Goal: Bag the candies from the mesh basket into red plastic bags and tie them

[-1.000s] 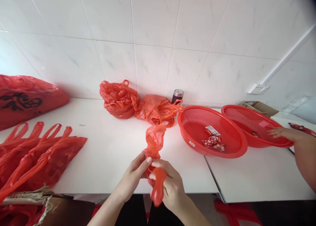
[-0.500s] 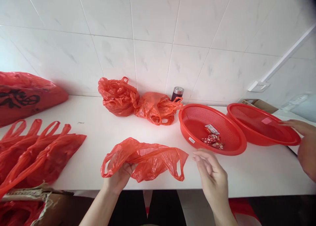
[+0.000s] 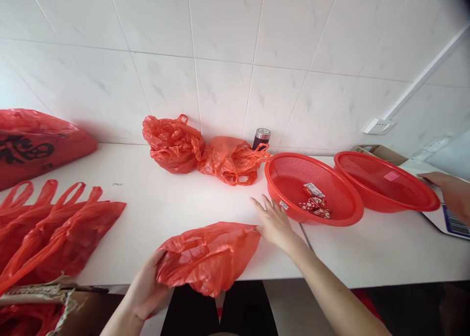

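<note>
A thin red plastic bag [image 3: 213, 257] is in front of me at the table's near edge, its wide side facing up. My left hand [image 3: 149, 282] grips its left end, with some fingers hidden under the film. My right hand [image 3: 274, 223] is beside the bag's right corner, which touches it near the thumb. Its fingers are spread and point toward the nearer red colander [image 3: 316, 152]. Several small wrapped packets [image 3: 315, 204] lie in that colander.
Another red colander [image 3: 389, 211] stands at right, near a person's hand [image 3: 450, 191] and a scale [image 3: 455, 223]. Bunched red bags [image 3: 172, 147], a dark flask [image 3: 261, 137] and a cardboard box [image 3: 382, 153] line the wall. Stacked red bags [image 3: 69, 228] and an open carton [image 3: 84, 311] are at left.
My right hand has moved left to the bag's right side and spread its fingers. The bag has come closer to me and turned, its handles no longer showing. The other person's hand has left the far colander.
</note>
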A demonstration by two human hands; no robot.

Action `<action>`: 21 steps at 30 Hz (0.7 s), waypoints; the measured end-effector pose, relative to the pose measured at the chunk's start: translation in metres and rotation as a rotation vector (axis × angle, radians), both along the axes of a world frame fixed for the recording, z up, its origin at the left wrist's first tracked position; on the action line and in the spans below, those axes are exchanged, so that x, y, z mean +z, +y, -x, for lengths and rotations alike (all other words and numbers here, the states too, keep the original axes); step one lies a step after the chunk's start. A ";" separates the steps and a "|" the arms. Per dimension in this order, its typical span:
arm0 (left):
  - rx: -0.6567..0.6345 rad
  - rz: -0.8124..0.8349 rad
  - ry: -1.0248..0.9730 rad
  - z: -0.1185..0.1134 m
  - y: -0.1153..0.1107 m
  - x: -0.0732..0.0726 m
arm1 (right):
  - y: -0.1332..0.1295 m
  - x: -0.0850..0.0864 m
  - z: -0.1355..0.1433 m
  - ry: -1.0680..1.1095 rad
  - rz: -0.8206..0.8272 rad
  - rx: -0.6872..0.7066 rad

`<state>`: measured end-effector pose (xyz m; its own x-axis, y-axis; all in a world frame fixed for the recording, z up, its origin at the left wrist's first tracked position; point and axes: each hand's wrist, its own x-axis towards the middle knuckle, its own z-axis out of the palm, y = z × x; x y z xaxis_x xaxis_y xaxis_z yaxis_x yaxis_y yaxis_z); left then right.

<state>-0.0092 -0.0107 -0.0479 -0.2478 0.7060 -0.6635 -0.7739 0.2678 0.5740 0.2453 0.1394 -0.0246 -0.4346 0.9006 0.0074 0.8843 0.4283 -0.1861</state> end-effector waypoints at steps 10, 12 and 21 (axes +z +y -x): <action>0.020 -0.160 -0.041 -0.027 0.012 0.013 | -0.076 0.015 0.044 0.238 0.181 0.474; 0.055 -0.145 -0.024 -0.014 0.011 0.016 | -0.070 0.006 0.030 -0.028 0.271 0.453; 0.191 -0.315 0.899 -0.004 0.015 0.016 | -0.032 0.034 0.002 -0.140 0.159 0.282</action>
